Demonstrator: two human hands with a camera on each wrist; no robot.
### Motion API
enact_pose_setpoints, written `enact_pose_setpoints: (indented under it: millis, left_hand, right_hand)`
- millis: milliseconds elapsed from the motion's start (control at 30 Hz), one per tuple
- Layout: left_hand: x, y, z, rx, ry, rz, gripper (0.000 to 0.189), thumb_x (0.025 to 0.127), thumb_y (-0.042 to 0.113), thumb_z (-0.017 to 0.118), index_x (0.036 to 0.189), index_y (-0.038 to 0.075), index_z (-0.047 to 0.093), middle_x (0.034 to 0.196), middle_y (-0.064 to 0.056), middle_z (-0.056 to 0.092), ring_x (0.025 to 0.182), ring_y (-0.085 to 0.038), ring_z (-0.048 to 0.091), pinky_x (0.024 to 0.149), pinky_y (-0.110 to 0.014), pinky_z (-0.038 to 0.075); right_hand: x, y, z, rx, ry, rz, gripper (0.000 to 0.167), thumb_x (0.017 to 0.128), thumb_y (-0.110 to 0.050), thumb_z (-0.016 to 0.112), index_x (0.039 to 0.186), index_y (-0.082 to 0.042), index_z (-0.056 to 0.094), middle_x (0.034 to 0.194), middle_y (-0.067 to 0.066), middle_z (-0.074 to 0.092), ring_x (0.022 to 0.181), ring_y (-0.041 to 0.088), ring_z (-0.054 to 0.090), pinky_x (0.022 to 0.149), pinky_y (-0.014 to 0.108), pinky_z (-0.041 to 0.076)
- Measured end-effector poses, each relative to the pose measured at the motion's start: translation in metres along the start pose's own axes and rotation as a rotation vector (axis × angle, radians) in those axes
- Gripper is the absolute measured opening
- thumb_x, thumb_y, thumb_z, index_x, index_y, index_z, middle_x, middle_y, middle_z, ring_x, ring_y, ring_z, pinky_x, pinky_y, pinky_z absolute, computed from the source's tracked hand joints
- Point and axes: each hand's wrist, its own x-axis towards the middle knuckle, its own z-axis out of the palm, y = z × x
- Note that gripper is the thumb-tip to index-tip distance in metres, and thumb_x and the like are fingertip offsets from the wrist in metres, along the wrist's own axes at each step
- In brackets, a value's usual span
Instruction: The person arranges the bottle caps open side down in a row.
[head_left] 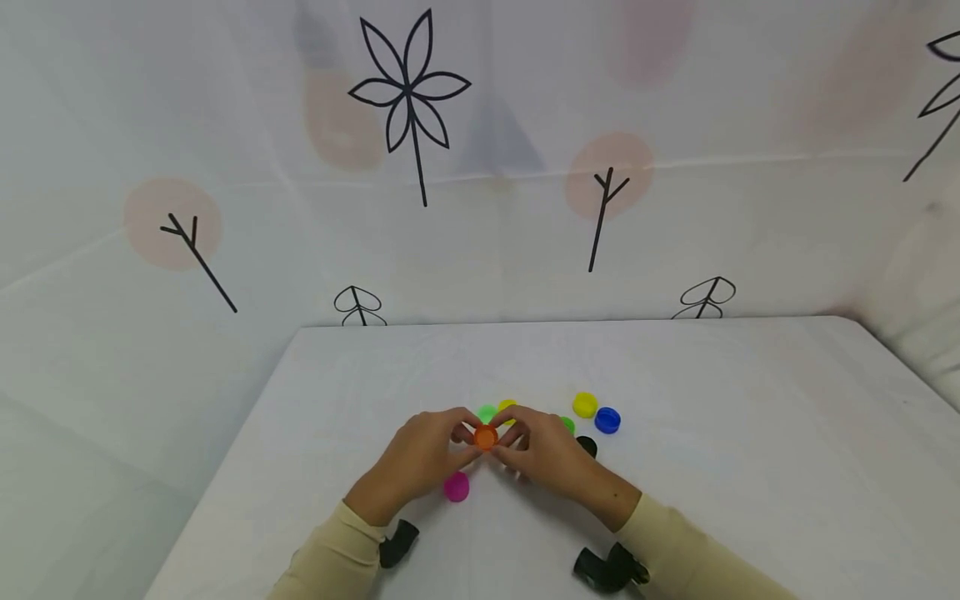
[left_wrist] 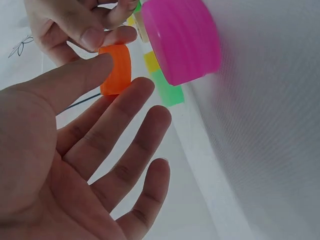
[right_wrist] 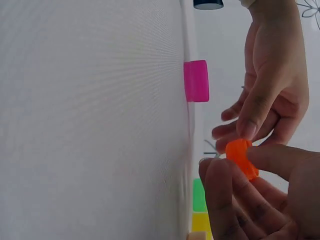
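A small round orange cap (head_left: 486, 437) is held up over the white table between both hands, its rimmed face toward the head camera. My left hand (head_left: 425, 454) pinches it from the left, thumb and index finger on its edge; in the left wrist view the other fingers spread away from it. From the right, my right hand (head_left: 551, 454) pinches the same cap with thumb and index finger. Just below the left hand lies a magenta cap (head_left: 457, 487). Beyond the hands are a light green cap (head_left: 487, 413) and a yellow cap (head_left: 507, 408), partly hidden.
Right of the hands lie another yellow cap (head_left: 585, 405), a blue cap (head_left: 607, 420), a green cap (head_left: 567, 425) and a black one (head_left: 587, 446), the last two partly covered by the right hand. A patterned cloth (head_left: 495, 242) hangs behind the white table (head_left: 750, 417).
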Motion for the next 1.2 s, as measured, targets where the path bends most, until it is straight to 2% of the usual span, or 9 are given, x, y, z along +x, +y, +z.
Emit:
enact_pose_setpoints:
  millis: [500,867,1200]
  left_hand:
    - [-0.0007,0.0005,0.0009,-0.002,0.069,0.057,0.030,0.082,0.024,0.083,0.108,0.020,0.068,0.091,0.004,0.075,0.087,-0.014,0.067,0.075,-0.029,0.054]
    - [-0.0009,0.0039,-0.0018,-0.033,0.052,0.055,0.029,0.082,0.022,0.084,0.107,0.021,0.067,0.094,0.006,0.073,0.087,-0.011,0.065,0.076,-0.027,0.053]
    - [-0.0015,0.0014,-0.0032,-0.033,0.062,0.090,0.027,0.083,0.021,0.083,0.105,0.021,0.068,0.096,0.010,0.073,0.089,-0.010,0.066,0.077,-0.024,0.054]
  right_hand:
    - [0.0010,0.0012,-0.0017,0.174,-0.012,0.082,0.029,0.098,-0.029,0.064,0.115,-0.007,0.057,0.093,0.011,0.075,0.067,0.019,0.069,0.058,0.033,0.058]
    - [0.0008,0.0011,-0.0018,0.192,-0.015,0.090,0.030,0.099,-0.031,0.064,0.113,-0.006,0.055,0.091,0.012,0.075,0.065,0.022,0.070,0.059,0.035,0.058]
    - [0.0009,0.0001,-0.0021,0.218,-0.020,0.097,0.031,0.097,-0.030,0.067,0.112,-0.006,0.054,0.097,0.013,0.076,0.069,0.022,0.071,0.059,0.035,0.058]
